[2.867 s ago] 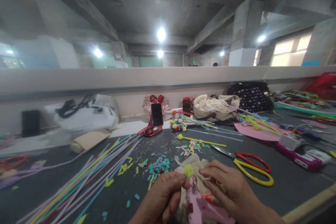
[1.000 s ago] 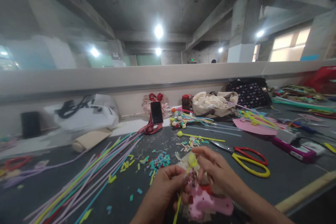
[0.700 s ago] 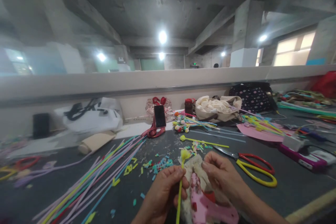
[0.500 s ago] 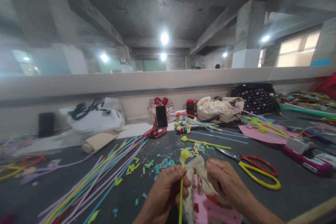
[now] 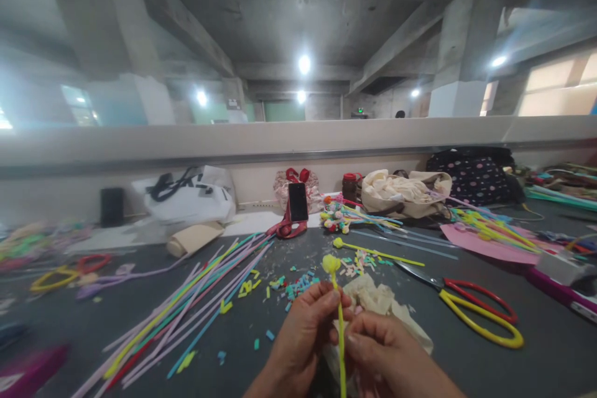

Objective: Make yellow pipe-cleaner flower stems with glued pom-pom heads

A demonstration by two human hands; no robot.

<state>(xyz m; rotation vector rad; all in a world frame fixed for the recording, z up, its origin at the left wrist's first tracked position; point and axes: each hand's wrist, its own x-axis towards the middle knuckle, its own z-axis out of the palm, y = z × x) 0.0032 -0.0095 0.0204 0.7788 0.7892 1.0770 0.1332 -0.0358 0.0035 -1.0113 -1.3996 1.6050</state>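
Observation:
My left hand point(image 5: 303, 339) pinches a yellow pipe cleaner stem point(image 5: 342, 348) that stands upright, with a small yellow pompom point(image 5: 331, 263) at its top. My right hand point(image 5: 385, 357) is closed against the same stem just below and to the right of the left fingers. Both hands sit at the bottom middle of the view, over a crumpled cream cloth point(image 5: 380, 300) on the dark table point(image 5: 112, 305).
A spread of long coloured pipe cleaners point(image 5: 186, 298) lies to the left. Small cut coloured bits point(image 5: 293, 286) are scattered ahead. Red-and-yellow scissors point(image 5: 471, 308) lie to the right. A phone point(image 5: 297, 201), bags and finished stems line the back wall.
The pink glue gun under my right hand has dropped out of sight. My right hand moved onto the yellow stem. The view has swung to the left.

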